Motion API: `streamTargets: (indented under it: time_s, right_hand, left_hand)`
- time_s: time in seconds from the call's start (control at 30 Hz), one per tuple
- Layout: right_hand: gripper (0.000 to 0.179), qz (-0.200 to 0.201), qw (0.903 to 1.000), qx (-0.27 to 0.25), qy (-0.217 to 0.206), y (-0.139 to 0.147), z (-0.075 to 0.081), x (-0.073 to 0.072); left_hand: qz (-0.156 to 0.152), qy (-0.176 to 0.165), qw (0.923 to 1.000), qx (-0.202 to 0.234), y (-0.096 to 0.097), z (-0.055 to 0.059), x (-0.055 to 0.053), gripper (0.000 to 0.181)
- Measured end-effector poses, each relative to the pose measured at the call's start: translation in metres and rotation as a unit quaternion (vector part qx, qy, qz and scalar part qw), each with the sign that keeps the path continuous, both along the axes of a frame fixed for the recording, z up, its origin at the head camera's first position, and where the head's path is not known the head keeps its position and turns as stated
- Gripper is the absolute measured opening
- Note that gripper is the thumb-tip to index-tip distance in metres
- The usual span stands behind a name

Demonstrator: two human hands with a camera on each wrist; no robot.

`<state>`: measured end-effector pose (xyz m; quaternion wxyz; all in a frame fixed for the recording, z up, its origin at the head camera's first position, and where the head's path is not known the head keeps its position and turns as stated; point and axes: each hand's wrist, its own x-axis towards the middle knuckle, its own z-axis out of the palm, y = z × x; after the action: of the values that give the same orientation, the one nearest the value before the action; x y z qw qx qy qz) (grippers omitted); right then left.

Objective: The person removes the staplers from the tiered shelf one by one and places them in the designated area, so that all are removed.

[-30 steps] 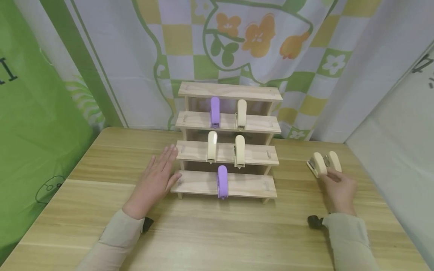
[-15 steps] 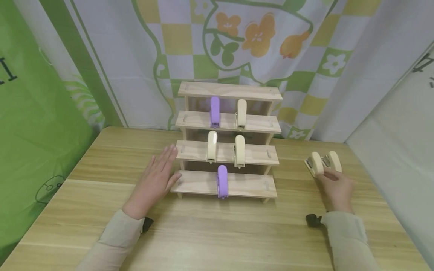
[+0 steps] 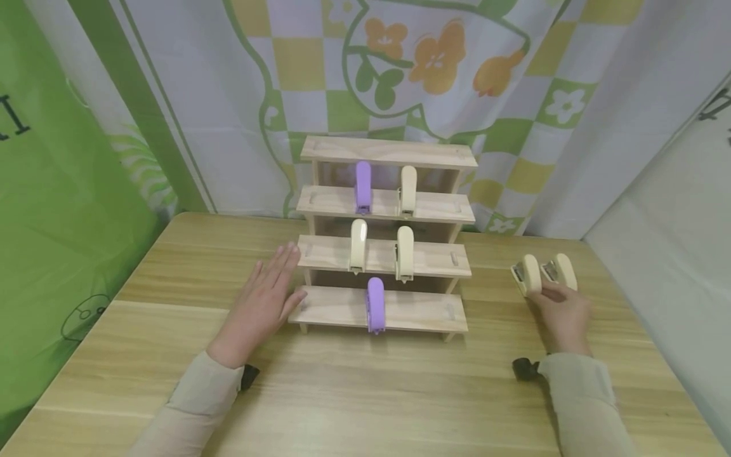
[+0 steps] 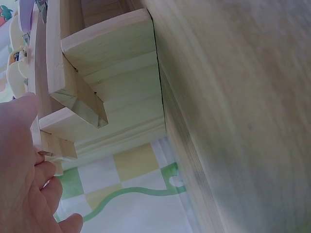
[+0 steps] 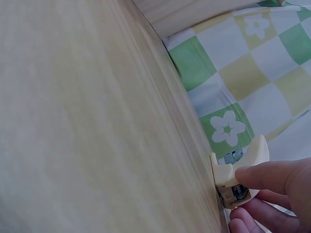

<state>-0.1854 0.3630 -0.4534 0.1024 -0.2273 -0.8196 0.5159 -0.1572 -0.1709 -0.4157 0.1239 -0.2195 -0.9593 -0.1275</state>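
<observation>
— On the right side of the surface (image 3: 365, 393), what have you got?

— Two cream staplers side by side. My right hand (image 3: 562, 317) pinches the nearer cream stapler (image 3: 528, 275) between thumb and fingers (image 5: 265, 175). I'd judge it light, rigid, smooth plastic; grip its sides.

— Left hand (image 3: 259, 311)?

— Flat, fingers spread, touching the stepped wooden rack (image 3: 384, 311).

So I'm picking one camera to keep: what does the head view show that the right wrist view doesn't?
Only the head view shows the stepped wooden rack, its five staplers, the left hand flat beside it, and a second cream stapler on the table. Only the right wrist view shows close up the fingers pinching the cream stapler and its metal mouth. Both show the right hand, that stapler, the wooden table and the checked curtain.
</observation>
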Motion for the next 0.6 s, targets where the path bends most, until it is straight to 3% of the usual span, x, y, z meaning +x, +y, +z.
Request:
streamTargets:
  time_s: [0.3,0.4,0.6]
  right_hand:
    - [0.05,0.001,0.9973,0.066,-0.032,0.001,0.002,0.0]
    - [0.051,-0.008,0.9975,0.062,-0.034,-0.002,0.007,0.002]
    - [0.04,-0.021,0.9942,0.099,0.035,-0.019,0.029,0.009]
  left_hand:
    - [0.001,-0.007,1.0,0.0,0.001,0.002,0.0,0.076]
    - [0.001,-0.006,1.0,0.0,0.002,0.001,0.0,0.076]
    - [0.0,0.0,1.0,0.003,0.001,0.002,0.001,0.077]
